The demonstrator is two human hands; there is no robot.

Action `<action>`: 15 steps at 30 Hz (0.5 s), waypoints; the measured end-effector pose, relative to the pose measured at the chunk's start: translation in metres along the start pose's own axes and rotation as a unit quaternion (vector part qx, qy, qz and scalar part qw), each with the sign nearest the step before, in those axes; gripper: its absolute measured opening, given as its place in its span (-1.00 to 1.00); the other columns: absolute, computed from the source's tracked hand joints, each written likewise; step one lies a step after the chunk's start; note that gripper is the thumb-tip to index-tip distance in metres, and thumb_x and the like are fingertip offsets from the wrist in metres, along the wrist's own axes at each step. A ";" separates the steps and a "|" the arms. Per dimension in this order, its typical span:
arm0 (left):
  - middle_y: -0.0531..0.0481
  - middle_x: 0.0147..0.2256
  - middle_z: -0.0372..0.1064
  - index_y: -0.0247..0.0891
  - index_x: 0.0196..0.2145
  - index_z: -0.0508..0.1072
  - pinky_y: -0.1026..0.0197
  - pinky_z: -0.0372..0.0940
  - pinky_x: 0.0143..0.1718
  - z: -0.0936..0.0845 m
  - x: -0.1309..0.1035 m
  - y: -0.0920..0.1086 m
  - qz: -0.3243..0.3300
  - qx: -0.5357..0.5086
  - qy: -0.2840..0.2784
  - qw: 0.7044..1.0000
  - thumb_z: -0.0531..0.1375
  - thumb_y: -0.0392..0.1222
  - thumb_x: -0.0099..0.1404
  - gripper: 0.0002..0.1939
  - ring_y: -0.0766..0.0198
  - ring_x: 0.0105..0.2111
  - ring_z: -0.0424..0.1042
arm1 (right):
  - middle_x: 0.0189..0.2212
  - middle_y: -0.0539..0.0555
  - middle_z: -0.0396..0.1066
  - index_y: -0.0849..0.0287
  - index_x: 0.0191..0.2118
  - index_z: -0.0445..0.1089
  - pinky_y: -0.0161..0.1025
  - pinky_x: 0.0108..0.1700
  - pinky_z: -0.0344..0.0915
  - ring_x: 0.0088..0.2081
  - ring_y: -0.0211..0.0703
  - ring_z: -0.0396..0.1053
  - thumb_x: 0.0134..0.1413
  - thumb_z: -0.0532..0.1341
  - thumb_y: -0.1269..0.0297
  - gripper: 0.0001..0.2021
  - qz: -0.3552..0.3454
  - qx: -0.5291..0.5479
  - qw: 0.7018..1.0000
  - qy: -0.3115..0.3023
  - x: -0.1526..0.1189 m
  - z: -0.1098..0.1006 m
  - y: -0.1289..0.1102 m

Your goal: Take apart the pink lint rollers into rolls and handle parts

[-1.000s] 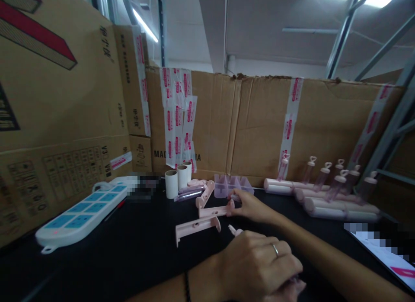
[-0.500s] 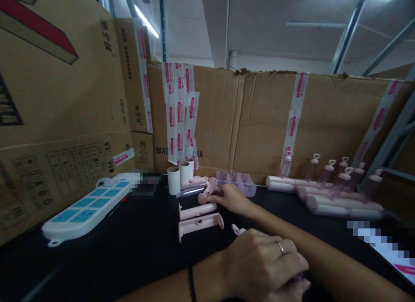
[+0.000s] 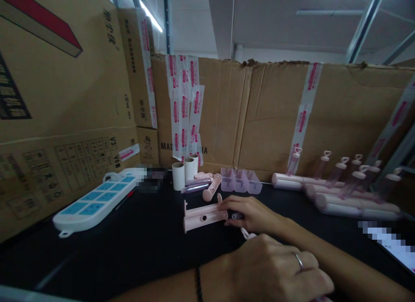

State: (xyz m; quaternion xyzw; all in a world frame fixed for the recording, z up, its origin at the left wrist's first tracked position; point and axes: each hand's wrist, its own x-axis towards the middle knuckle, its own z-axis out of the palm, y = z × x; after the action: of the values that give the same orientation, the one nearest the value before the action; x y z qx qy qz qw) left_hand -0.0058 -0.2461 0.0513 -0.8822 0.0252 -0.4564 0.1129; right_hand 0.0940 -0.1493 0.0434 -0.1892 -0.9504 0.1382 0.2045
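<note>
My left hand (image 3: pixel 285 267), with a ring and a dark wristband, is closed in the foreground. A pale looped end (image 3: pixel 248 234) sticks out past its knuckles, and a bit of purple-pink shows under its fingers. Farther off, my right hand (image 3: pixel 251 213) has its thumb and fingers closed at the right end of a pink trough-shaped piece (image 3: pixel 197 220) with a round hole. A small clear part (image 3: pixel 237 216) shows between thumb and palm. Close behind the trough lies a second pink piece. Beyond them are purple tubes (image 3: pixel 197 186) and a pink bar (image 3: pixel 212 188).
White cylinders (image 3: pixel 178 176) and a purple compartment tray (image 3: pixel 240 181) stand at the back. Pink rollers (image 3: pixel 356 207) with upright looped tubes are at right. A power strip (image 3: pixel 94 202) lies at left. Cardboard walls (image 3: pixel 275 120) enclose the back and left.
My right hand has come back from the purple tubes to the pink trough pieces, which now lie closer together. The view has shifted slightly; my left hand stays closed.
</note>
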 end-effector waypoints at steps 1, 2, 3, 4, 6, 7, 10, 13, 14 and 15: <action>0.05 -0.44 0.40 -0.36 -0.27 0.46 0.28 0.21 -0.50 0.000 0.000 0.000 0.000 0.001 0.008 1.000 -0.03 -0.20 0.53 -0.66 0.37 -0.49 0.37 | 0.08 0.11 0.46 0.04 0.16 0.40 -0.19 0.06 0.36 0.05 -0.03 0.47 0.23 0.34 0.20 -0.60 0.010 0.018 1.000 0.011 0.002 0.002 0.001; 0.05 -0.45 0.39 -0.36 -0.28 0.46 0.28 0.21 -0.51 0.000 0.000 -0.001 0.001 0.003 0.015 1.000 -0.02 -0.19 0.53 -0.67 0.38 -0.49 0.37 | 0.06 0.10 0.48 0.04 0.15 0.41 -0.18 0.06 0.35 0.04 -0.02 0.47 0.23 0.34 0.20 -0.61 0.022 0.038 0.999 0.024 0.004 0.003 0.002; 0.05 -0.45 0.39 -0.36 -0.29 0.46 0.28 0.21 -0.52 0.000 0.000 -0.001 0.001 0.004 0.019 1.000 -0.01 -0.19 0.52 -0.68 0.38 -0.49 0.37 | 0.04 0.09 0.50 0.05 0.14 0.41 -0.17 0.06 0.35 0.03 -0.02 0.48 0.23 0.34 0.19 -0.62 0.034 0.056 0.997 0.035 0.006 0.005 0.003; 0.05 -0.45 0.39 -0.36 -0.29 0.46 0.28 0.21 -0.52 0.001 0.000 -0.001 0.000 0.004 0.020 1.000 0.01 -0.19 0.51 -0.69 0.38 -0.49 0.37 | 0.03 0.09 0.51 0.06 0.13 0.41 -0.17 0.05 0.35 0.02 -0.02 0.49 0.23 0.34 0.17 -0.63 0.046 0.071 0.995 0.046 0.009 0.007 0.004; 0.05 -0.46 0.39 -0.37 -0.29 0.45 0.29 0.21 -0.52 0.001 0.000 -0.002 -0.003 0.000 0.016 1.000 0.05 -0.18 0.49 -0.72 0.38 -0.49 0.38 | -0.01 0.07 0.54 0.09 0.09 0.42 -0.19 0.02 0.36 -0.02 -0.04 0.50 0.24 0.33 0.12 -0.64 0.066 0.086 0.992 0.066 0.014 0.010 0.006; 0.05 -0.47 0.39 -0.36 -0.30 0.45 0.29 0.21 -0.53 0.000 0.000 -0.003 -0.007 -0.003 0.015 1.000 0.06 -0.18 0.48 -0.74 0.38 -0.50 0.38 | -0.04 0.06 0.55 0.10 0.07 0.43 -0.21 0.00 0.36 -0.05 -0.06 0.51 0.25 0.32 0.10 -0.66 0.073 0.087 0.991 0.073 0.017 0.012 0.008; 0.03 -0.48 0.39 -0.36 -0.30 0.42 0.30 0.23 -0.53 -0.001 0.000 -0.003 -0.027 -0.016 0.022 0.999 0.08 -0.20 0.44 -0.79 0.37 -0.52 0.38 | -0.15 0.02 0.57 0.13 -0.02 0.48 -0.28 -0.10 0.34 -0.13 -0.10 0.51 0.28 0.30 0.09 -0.73 0.096 0.087 0.988 0.087 0.026 0.017 0.012; 0.00 -0.47 0.39 -0.35 -0.23 0.38 0.27 0.27 -0.51 -0.004 0.001 -0.002 -0.080 -0.043 0.041 0.995 0.08 -0.19 0.40 -0.84 0.31 -0.51 0.39 | -0.26 0.01 0.58 0.13 -0.06 0.51 -0.29 -0.22 0.30 -0.24 -0.10 0.51 0.23 0.33 0.10 -0.74 0.130 0.061 0.985 0.098 0.035 0.021 0.014; -0.02 -0.47 0.39 -0.35 -0.21 0.38 0.26 0.29 -0.50 -0.005 0.001 -0.002 -0.105 -0.050 0.051 0.992 0.10 -0.18 0.39 -0.83 0.28 -0.50 0.40 | -0.28 0.02 0.57 0.13 -0.06 0.51 -0.27 -0.23 0.29 -0.26 -0.08 0.50 0.20 0.35 0.10 -0.72 0.144 0.049 0.983 0.104 0.038 0.022 0.014; -0.04 -0.45 0.40 -0.34 -0.19 0.38 0.25 0.31 -0.48 -0.006 0.002 -0.001 -0.132 -0.057 0.061 0.988 0.11 -0.16 0.38 -0.83 0.26 -0.49 0.41 | -0.28 0.04 0.57 0.12 -0.05 0.50 -0.25 -0.23 0.28 -0.25 -0.06 0.50 0.18 0.37 0.11 -0.71 0.158 0.037 0.980 0.110 0.041 0.023 0.013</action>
State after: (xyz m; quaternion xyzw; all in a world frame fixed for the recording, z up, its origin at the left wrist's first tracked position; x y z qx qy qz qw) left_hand -0.0101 -0.2464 0.0566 -0.8535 -0.0587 -0.5178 0.0000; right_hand 0.0534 -0.1247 0.0325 -0.3437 -0.8742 0.1821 0.2906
